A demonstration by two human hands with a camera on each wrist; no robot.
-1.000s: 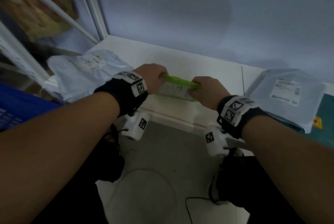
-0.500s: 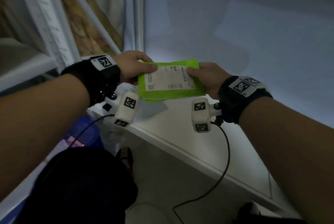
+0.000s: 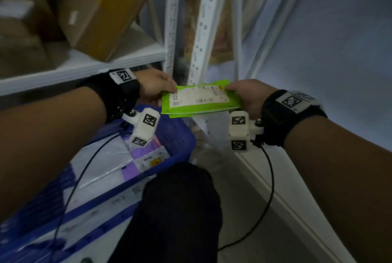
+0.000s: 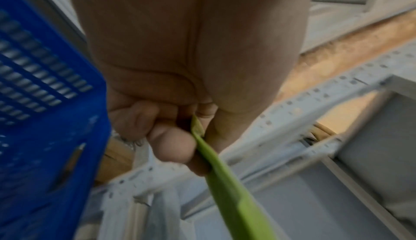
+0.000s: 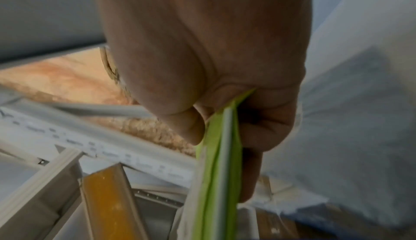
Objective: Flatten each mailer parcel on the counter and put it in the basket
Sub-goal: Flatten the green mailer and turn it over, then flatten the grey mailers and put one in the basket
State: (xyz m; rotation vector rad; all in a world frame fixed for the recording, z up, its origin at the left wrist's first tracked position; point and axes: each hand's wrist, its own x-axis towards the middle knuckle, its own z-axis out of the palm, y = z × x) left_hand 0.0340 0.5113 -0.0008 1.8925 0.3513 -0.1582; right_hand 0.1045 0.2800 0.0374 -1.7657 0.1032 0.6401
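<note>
A flat lime-green mailer (image 3: pixel 199 99) with a white shipping label hangs in the air between both hands. My left hand (image 3: pixel 158 88) pinches its left edge, thumb on top, and my right hand (image 3: pixel 241 95) pinches its right edge. The left wrist view shows the green mailer (image 4: pixel 227 178) edge-on, nipped between thumb and curled fingers (image 4: pixel 171 146). In the right wrist view the green mailer (image 5: pixel 220 163) runs down out of the grip. Below and left of the mailer sits the blue basket (image 3: pixel 176 133), holding white and purple mailers (image 3: pixel 135 161).
White metal shelving (image 3: pixel 84 65) carries a brown cardboard box (image 3: pixel 101 8) at upper left. Perforated shelf uprights (image 3: pixel 203 25) stand right behind the mailer. The white counter edge (image 3: pixel 282 194) runs along the right. My dark-clothed knee (image 3: pixel 180 209) is below, with camera cables hanging from both wrists.
Both hands lifted the green mailer off the counter and swung it left. It now hangs over the far right corner of the blue basket, which has come into view.
</note>
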